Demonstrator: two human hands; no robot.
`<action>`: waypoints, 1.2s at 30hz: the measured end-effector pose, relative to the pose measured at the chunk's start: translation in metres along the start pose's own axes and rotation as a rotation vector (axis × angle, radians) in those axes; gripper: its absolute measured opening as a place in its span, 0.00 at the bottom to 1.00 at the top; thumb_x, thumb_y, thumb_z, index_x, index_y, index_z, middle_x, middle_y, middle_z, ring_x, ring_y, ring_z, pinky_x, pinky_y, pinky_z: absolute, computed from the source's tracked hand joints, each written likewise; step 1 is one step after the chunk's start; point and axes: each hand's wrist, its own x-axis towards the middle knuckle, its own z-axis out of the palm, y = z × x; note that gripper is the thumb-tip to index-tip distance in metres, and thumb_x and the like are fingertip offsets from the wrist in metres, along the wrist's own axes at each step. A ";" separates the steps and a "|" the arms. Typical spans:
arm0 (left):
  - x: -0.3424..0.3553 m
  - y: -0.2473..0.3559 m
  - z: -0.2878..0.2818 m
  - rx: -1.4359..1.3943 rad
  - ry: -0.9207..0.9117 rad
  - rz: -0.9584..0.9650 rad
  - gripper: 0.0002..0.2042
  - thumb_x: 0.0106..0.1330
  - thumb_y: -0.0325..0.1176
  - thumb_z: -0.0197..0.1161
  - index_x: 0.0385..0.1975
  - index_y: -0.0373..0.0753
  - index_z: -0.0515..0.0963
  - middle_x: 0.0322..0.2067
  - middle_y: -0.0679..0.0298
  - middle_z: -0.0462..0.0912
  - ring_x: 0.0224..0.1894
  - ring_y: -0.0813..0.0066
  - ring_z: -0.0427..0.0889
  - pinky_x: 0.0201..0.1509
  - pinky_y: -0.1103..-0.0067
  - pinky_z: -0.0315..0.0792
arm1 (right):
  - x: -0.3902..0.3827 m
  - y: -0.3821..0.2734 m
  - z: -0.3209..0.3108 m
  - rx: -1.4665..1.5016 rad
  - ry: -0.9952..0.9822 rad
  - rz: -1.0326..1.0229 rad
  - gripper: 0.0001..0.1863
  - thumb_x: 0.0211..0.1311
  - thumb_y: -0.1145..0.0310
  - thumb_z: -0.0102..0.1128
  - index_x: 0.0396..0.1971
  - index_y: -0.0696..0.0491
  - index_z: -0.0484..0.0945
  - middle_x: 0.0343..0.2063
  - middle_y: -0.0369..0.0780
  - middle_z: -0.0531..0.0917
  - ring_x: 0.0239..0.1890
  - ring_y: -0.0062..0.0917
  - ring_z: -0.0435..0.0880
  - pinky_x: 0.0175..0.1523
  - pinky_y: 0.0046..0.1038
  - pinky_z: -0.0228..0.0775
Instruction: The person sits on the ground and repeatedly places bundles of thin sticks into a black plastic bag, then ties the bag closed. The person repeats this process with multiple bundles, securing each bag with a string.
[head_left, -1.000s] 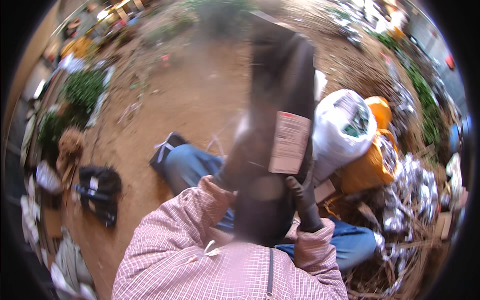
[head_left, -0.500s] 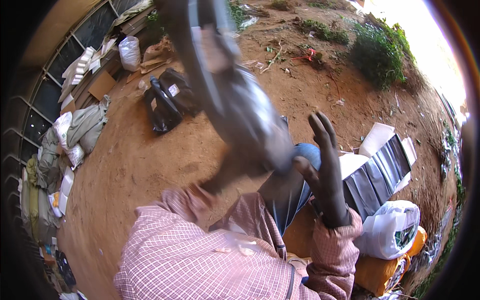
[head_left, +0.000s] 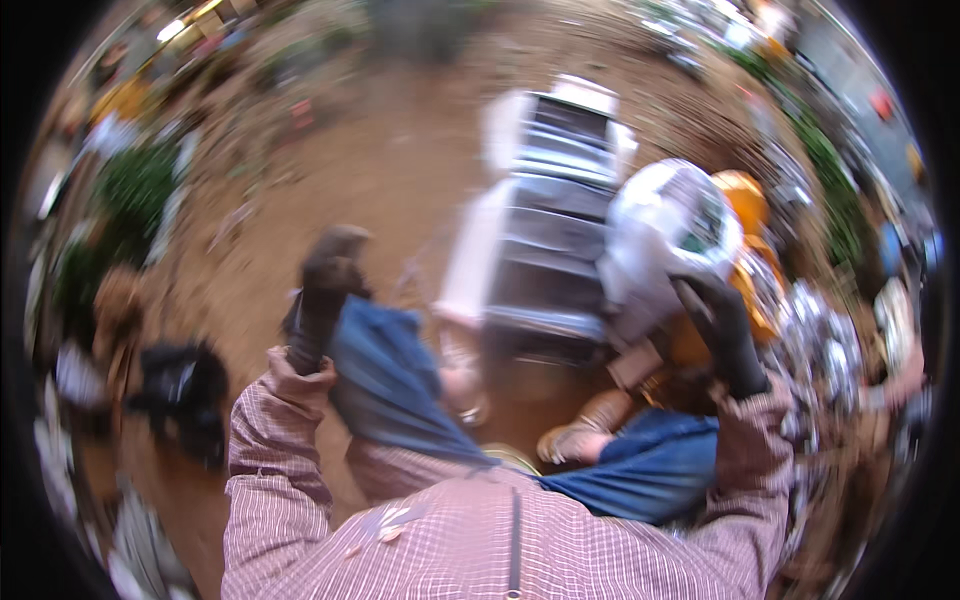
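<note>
Above my left knee is my left hand (head_left: 335,265), smeared by motion, so whether it holds anything is unclear. My right hand (head_left: 718,325) reaches over my right knee with fingers stretched out and slightly apart, and nothing shows in it. Just beyond its fingertips stands a white plastic bag (head_left: 640,250) with its mouth open and dark greenish contents inside. Left of the bag, a row of overlapping black plastic sheets or bags (head_left: 550,235) lies on pale cardboard-like pieces (head_left: 462,265).
Orange bags (head_left: 745,205) and crumpled silvery wrappers (head_left: 825,345) lie right of the white bag. A black plastic bag (head_left: 185,395) rests on brown soil (head_left: 390,160) at the left. A green bush (head_left: 140,190) stands at far left.
The view has swung right, bringing the black row and white bag to the centre. My left hand has dropped to my knee; the long dark glossy thing by it is out of view.
</note>
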 end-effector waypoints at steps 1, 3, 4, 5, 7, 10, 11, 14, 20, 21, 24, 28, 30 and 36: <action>0.015 0.013 0.068 -0.105 -0.214 0.144 0.08 0.63 0.34 0.67 0.39 0.41 0.82 0.38 0.57 0.85 0.41 0.57 0.84 0.49 0.70 0.76 | -0.007 0.029 -0.013 0.010 0.056 0.033 0.13 0.67 0.66 0.63 0.48 0.56 0.84 0.39 0.44 0.88 0.43 0.30 0.88 0.49 0.29 0.76; 0.000 0.047 0.196 0.033 -0.764 0.244 0.15 0.57 0.36 0.69 0.44 0.43 0.81 0.44 0.52 0.83 0.47 0.54 0.82 0.50 0.67 0.77 | -0.029 0.089 -0.047 -0.071 0.185 0.151 0.13 0.69 0.64 0.62 0.47 0.55 0.84 0.40 0.43 0.89 0.43 0.28 0.88 0.50 0.28 0.76; -0.008 0.048 0.234 0.261 -0.865 0.330 0.19 0.56 0.37 0.69 0.48 0.45 0.80 0.47 0.52 0.81 0.49 0.53 0.81 0.49 0.65 0.77 | -0.038 0.116 -0.059 -0.121 0.273 0.270 0.13 0.69 0.63 0.61 0.47 0.54 0.84 0.40 0.42 0.89 0.43 0.28 0.88 0.50 0.28 0.76; -0.020 0.049 0.268 0.443 -0.907 0.476 0.22 0.54 0.37 0.69 0.52 0.47 0.78 0.50 0.52 0.79 0.50 0.52 0.80 0.48 0.63 0.78 | -0.049 0.145 -0.073 -0.124 0.363 0.308 0.13 0.69 0.63 0.61 0.47 0.53 0.85 0.41 0.42 0.89 0.43 0.28 0.88 0.50 0.28 0.76; -0.034 0.039 0.311 0.551 -1.028 0.317 0.28 0.52 0.34 0.70 0.57 0.48 0.75 0.52 0.54 0.75 0.51 0.53 0.78 0.47 0.62 0.78 | -0.074 0.195 -0.100 -0.162 0.412 0.511 0.12 0.68 0.63 0.62 0.46 0.51 0.85 0.42 0.41 0.89 0.43 0.26 0.88 0.51 0.28 0.76; -0.049 0.029 0.332 0.680 -0.986 0.338 0.24 0.54 0.35 0.69 0.54 0.48 0.75 0.49 0.54 0.76 0.50 0.54 0.79 0.45 0.63 0.79 | -0.092 0.257 -0.120 -0.220 0.386 0.699 0.12 0.67 0.62 0.62 0.46 0.50 0.85 0.41 0.41 0.89 0.43 0.27 0.88 0.51 0.28 0.75; -0.050 0.029 0.331 0.650 -1.005 0.332 0.22 0.57 0.37 0.68 0.53 0.48 0.75 0.49 0.55 0.76 0.50 0.53 0.79 0.45 0.62 0.79 | -0.090 0.274 -0.120 -0.214 0.336 0.759 0.12 0.67 0.61 0.62 0.46 0.49 0.85 0.40 0.41 0.89 0.43 0.28 0.88 0.51 0.28 0.75; -0.049 0.044 0.328 0.443 -1.058 0.277 0.26 0.56 0.55 0.68 0.48 0.43 0.77 0.45 0.51 0.79 0.45 0.48 0.82 0.43 0.56 0.78 | -0.067 0.320 -0.106 -0.431 0.306 0.726 0.14 0.65 0.61 0.63 0.50 0.40 0.84 0.46 0.43 0.87 0.46 0.37 0.87 0.52 0.35 0.76; -0.044 0.077 0.334 0.443 -1.156 0.198 0.28 0.59 0.58 0.64 0.48 0.39 0.77 0.45 0.48 0.79 0.46 0.46 0.83 0.46 0.57 0.79 | -0.029 0.377 -0.091 -0.478 0.297 0.760 0.17 0.57 0.60 0.69 0.48 0.43 0.86 0.42 0.46 0.87 0.46 0.44 0.85 0.51 0.41 0.75; -0.044 0.076 0.335 0.440 -1.143 0.203 0.28 0.59 0.58 0.64 0.49 0.39 0.77 0.45 0.48 0.79 0.46 0.47 0.83 0.46 0.57 0.79 | -0.028 0.378 -0.094 -0.474 0.365 0.732 0.14 0.57 0.60 0.71 0.43 0.47 0.86 0.40 0.44 0.88 0.40 0.35 0.86 0.47 0.36 0.75; -0.047 0.071 0.337 0.477 -1.138 0.249 0.21 0.60 0.43 0.65 0.51 0.42 0.74 0.44 0.50 0.77 0.46 0.49 0.81 0.44 0.59 0.80 | -0.018 0.368 -0.099 -0.083 0.699 0.488 0.09 0.59 0.67 0.70 0.38 0.53 0.83 0.32 0.39 0.85 0.33 0.19 0.81 0.42 0.25 0.73; -0.035 0.067 0.337 0.372 -1.043 0.236 0.15 0.60 0.34 0.63 0.47 0.42 0.75 0.43 0.50 0.77 0.44 0.48 0.81 0.42 0.59 0.79 | 0.015 0.342 -0.070 -0.283 0.588 0.221 0.11 0.59 0.74 0.60 0.42 0.54 0.79 0.34 0.41 0.85 0.36 0.32 0.85 0.44 0.31 0.75; -0.014 0.069 0.335 0.380 -1.012 0.135 0.06 0.60 0.32 0.61 0.35 0.40 0.78 0.38 0.51 0.77 0.39 0.47 0.82 0.41 0.58 0.78 | 0.029 0.337 -0.052 -0.603 0.522 -0.034 0.09 0.58 0.68 0.58 0.39 0.51 0.77 0.34 0.48 0.83 0.38 0.48 0.83 0.42 0.45 0.76; 0.054 0.092 0.290 0.220 -0.534 0.396 0.04 0.56 0.31 0.63 0.28 0.40 0.76 0.33 0.54 0.76 0.31 0.48 0.78 0.34 0.59 0.74 | 0.017 0.356 -0.077 -0.392 0.662 0.328 0.09 0.59 0.67 0.60 0.39 0.51 0.81 0.35 0.42 0.87 0.34 0.39 0.85 0.43 0.34 0.77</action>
